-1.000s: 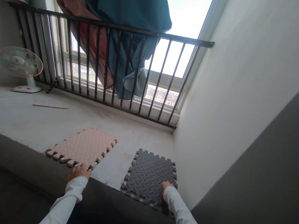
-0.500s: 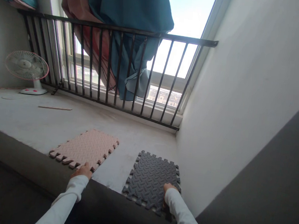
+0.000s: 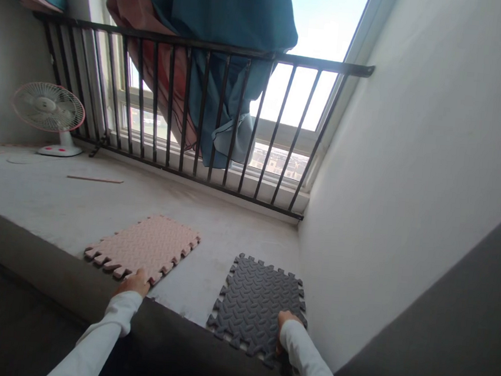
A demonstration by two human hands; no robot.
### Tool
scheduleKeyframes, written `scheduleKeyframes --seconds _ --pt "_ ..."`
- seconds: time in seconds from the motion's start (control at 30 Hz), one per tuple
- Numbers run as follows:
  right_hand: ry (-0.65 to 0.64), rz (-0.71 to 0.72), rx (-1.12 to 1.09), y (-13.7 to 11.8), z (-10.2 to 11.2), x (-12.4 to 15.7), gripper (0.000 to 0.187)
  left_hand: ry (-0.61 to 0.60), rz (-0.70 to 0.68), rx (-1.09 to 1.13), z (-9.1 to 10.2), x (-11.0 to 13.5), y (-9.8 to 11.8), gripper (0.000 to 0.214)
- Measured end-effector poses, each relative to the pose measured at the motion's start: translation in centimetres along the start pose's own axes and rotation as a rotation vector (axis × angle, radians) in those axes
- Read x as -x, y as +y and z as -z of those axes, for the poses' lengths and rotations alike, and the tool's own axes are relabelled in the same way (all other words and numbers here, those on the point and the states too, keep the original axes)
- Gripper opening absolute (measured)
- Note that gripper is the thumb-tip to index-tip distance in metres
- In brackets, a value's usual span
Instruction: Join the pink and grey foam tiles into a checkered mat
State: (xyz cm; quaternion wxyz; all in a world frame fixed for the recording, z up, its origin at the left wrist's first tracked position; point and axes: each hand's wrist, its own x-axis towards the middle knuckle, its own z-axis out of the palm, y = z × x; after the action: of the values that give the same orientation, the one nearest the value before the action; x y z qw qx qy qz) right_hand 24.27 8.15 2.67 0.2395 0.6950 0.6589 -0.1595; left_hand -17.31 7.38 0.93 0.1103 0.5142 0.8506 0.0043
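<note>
A pink interlocking foam mat [image 3: 150, 243] lies flat on the pale ledge, its notched front edge near the ledge's rim. My left hand [image 3: 135, 283] is closed at that edge, close to the front right corner; the fingertips rest on top and the thumb is hidden. To the right, a dark grey foam mat [image 3: 254, 304] of the same kind reaches slightly past the rim. My right hand [image 3: 288, 322] grips its right front part, with the fingers partly hidden by the hand and white sleeve. Bare ledge separates the two mats.
The ledge [image 3: 212, 220] drops off at its front. Behind it runs a black metal railing [image 3: 167, 171] before a window with a blue and pink curtain [image 3: 231, 15]. A white fan [image 3: 48, 109] and a thin strip [image 3: 95, 179] are at left. A wall [image 3: 391, 195] bounds the right.
The view has shifted slightly. My left hand has slid a little left along the pink mat's front edge. My right hand stays at the grey mat, and both mats look nearly unmoved.
</note>
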Motion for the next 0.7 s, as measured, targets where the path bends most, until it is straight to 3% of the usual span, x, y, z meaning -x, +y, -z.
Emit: scheduleKeyframes --seconds 0.17,0.37,0.7 --pt "0.001 0.002 0.024 0.2 -0.4 -0.2 0.078 0.006 -0.027 -0.045 0.9 -0.4 -1.0 0.033" --pt "0.009 -0.005 -0.013 0.8 -1.2 -1.2 0.084 0.013 0.056 -0.048 2.8 -1.5 -3.7 0.033" --pt "-0.013 -0.030 0.021 0.5 -0.6 -0.1 0.083 0.050 0.197 -0.016 3.6 -6.6 -7.7 0.038"
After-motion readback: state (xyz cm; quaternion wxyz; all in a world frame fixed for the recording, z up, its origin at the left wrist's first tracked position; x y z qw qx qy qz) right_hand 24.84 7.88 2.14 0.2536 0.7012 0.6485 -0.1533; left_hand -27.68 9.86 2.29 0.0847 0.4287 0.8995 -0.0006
